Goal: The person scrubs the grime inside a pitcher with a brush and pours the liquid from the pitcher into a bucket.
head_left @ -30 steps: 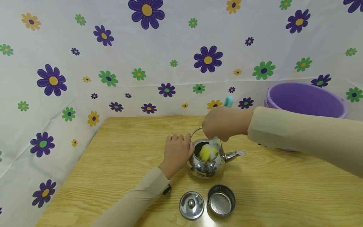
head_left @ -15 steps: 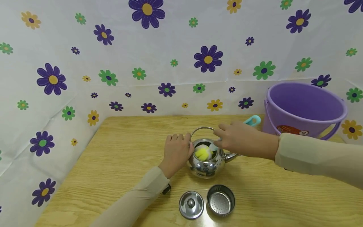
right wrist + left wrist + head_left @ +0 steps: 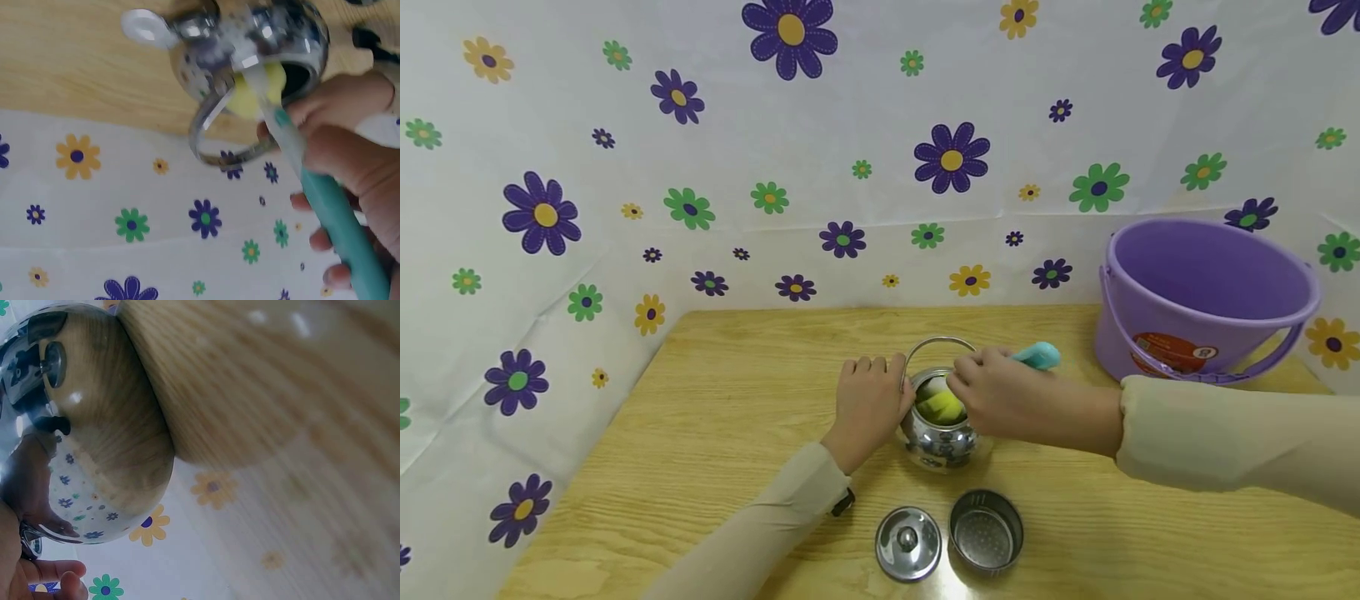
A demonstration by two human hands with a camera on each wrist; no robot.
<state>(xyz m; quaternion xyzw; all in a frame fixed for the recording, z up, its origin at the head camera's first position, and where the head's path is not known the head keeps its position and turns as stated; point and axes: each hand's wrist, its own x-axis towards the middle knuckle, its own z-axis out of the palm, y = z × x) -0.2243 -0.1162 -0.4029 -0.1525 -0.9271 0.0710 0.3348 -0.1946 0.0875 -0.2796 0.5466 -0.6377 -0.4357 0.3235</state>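
Observation:
A shiny steel teapot [image 3: 936, 447] stands lidless on the wooden table, its hoop handle [image 3: 942, 339] raised. My left hand [image 3: 867, 404] grips the foot of that handle at the teapot's left side. In the left wrist view the teapot's rounded wall [image 3: 119, 437] fills the left part. My right hand [image 3: 1009, 400] holds a sponge brush by its turquoise grip [image 3: 337, 219], tilted down to the left. The brush's yellow and white sponge head [image 3: 942, 406] is inside the teapot's mouth. In the head view the right hand covers the spout, which the right wrist view shows [image 3: 195, 26].
A round steel lid [image 3: 908, 544] and a perforated strainer cup [image 3: 985, 533] lie side by side in front of the teapot. At the back right stands a purple bucket [image 3: 1116, 337]. A flower-printed sheet [image 3: 865, 108] hangs behind the wooden table [image 3: 737, 400].
My right hand has dropped lower and right from above the teapot, swinging the brush from near upright to a slant. The sponge has turned and sits deeper. My left hand has stayed put.

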